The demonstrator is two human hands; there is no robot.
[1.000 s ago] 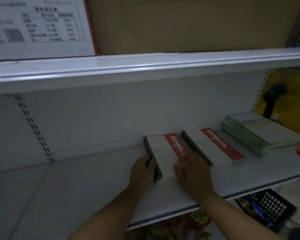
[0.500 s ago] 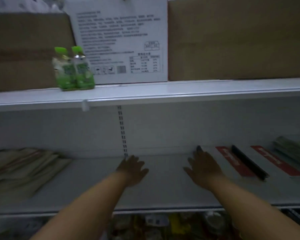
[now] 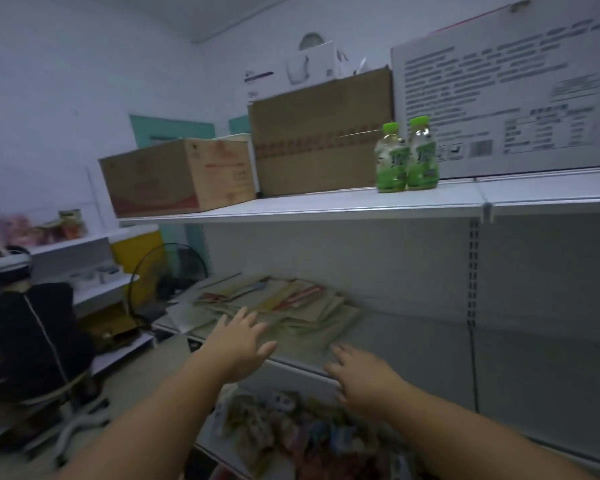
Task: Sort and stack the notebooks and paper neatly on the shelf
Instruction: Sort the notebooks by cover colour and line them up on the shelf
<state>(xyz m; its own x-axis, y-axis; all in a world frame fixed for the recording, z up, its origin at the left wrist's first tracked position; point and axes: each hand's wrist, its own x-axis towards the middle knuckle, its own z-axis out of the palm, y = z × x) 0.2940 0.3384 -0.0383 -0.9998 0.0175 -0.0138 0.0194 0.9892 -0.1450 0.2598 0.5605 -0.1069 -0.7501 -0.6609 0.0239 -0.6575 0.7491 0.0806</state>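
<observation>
Left hand (image 3: 238, 344): grip wide, fingers straight and spread, holding nothing. It is over the near edge of the pile; the blur hides whether it touches.
Right hand (image 3: 359, 375): grip wide and empty, palm down over the shelf's front edge, just right of the pile.
Posture, judged: a two-handed reach to gather or square the pile. Flat palms suit loose, thin sheets.
Pile (image 3: 291, 306): the task's notebooks and paper, at the left end of the middle shelf. The items are flat and thin, with tan and pale covers, some carrying red bands. They are fanned at differing angles with edges unaligned, so sorting here is judged not yet done.
Shelf (image 3: 413, 341): smooth white metal, with a slotted upright at the back.
Top shelf (image 3: 326, 206): two green-capped bottles (image 3: 407, 155) upright and side by side; behind them, matt brown cartons (image 3: 177, 178) and a white printed carton (image 3: 506, 98).
Below: glossy coloured packets (image 3: 309, 434), blurred.
</observation>
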